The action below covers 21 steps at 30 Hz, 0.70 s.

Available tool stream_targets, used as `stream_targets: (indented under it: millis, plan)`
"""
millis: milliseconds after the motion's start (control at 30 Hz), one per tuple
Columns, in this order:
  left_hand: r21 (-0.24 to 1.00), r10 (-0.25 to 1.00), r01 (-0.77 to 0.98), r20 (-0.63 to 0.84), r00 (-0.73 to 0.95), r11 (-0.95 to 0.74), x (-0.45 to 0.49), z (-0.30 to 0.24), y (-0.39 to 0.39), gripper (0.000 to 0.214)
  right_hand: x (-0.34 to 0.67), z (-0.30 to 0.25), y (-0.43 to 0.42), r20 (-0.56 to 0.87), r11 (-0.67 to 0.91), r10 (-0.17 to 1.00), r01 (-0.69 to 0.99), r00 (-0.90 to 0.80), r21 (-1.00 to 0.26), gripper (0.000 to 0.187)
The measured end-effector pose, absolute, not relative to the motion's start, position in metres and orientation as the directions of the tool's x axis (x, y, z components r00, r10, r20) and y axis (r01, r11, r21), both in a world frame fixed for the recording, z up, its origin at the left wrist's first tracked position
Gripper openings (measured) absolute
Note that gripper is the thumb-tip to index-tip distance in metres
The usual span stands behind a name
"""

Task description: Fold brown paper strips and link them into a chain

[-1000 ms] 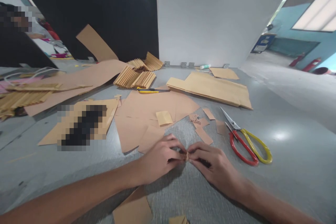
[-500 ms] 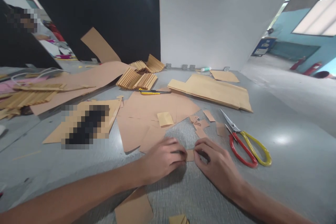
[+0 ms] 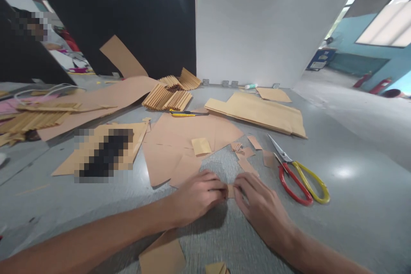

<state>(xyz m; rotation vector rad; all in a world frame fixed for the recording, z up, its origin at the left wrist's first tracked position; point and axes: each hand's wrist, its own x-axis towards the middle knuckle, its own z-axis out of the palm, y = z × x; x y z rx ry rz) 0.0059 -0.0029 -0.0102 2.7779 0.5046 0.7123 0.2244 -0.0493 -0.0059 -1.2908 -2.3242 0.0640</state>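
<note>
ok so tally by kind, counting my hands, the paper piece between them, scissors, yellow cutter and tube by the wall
Left hand and right hand: 2
Paper piece: 1
Scissors: 1
Yellow cutter: 1
Tube: 1
Total: 6

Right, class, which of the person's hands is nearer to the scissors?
The right hand. It is just left of the scissors, not touching them; the left hand is farther left, on the other side of the small paper piece between the hands.
</note>
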Motion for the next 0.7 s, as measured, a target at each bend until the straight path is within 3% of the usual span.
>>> stream_targets:
  millis: [67,167,300,467,700]
  plan:
    - [0.281,0.379,0.277,0.429,0.820,-0.919,0.006,-0.011,-0.003,0.022,0.222,-0.003,-0.044,0.338,0.428,0.893,0.788,-0.296,-0.442,0.014]
    - [0.264,0.379,0.288,0.428,0.820,-0.921,0.005,-0.014,-0.003,0.021,0.219,0.000,-0.041,0.280,0.386,0.921,0.746,-0.272,-0.543,0.017]
    - [0.235,0.353,0.277,0.404,0.844,-0.932,0.004,-0.017,-0.002,0.017,0.220,-0.004,-0.042,0.310,0.460,0.887,0.709,-0.342,-0.534,0.018]
    - [0.243,0.328,0.241,0.441,0.835,-0.940,0.005,-0.016,-0.001,0.019,0.229,-0.006,-0.045,0.330,0.693,0.721,0.630,-0.610,-0.350,0.026]
    - [0.282,0.374,0.273,0.421,0.826,-0.920,0.005,-0.010,-0.003,0.017,0.234,0.001,-0.045,0.279,0.672,0.718,0.533,-0.637,-0.514,0.020]
